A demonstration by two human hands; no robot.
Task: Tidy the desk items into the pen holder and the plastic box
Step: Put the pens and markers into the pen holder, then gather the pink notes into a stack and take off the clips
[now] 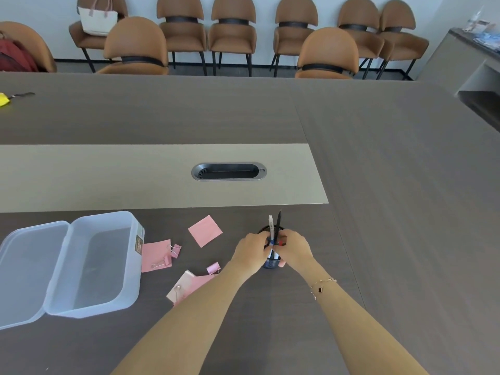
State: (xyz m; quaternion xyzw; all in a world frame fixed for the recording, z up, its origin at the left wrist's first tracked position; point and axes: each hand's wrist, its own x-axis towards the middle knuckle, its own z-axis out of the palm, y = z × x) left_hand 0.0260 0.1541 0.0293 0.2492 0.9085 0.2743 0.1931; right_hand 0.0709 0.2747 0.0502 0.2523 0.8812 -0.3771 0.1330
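Both hands at the pen holder, pens partly inserted.

Left hand [253,249] and right hand [293,249] are closed together around a bundle of pens [273,228] standing upright in the dark mesh pen holder [271,262]; holder sits on the desk [378,185], mostly hidden by the fingers; plastic box [108,266] lies well to the left, lid open, nothing visible inside; pink sticky notes [205,230] and pink binder clips [175,250] lie loose on the desk between box and holder; a bracelet [322,286] shows on the right wrist.

Brown chairs [232,33] along white wall [324,1].
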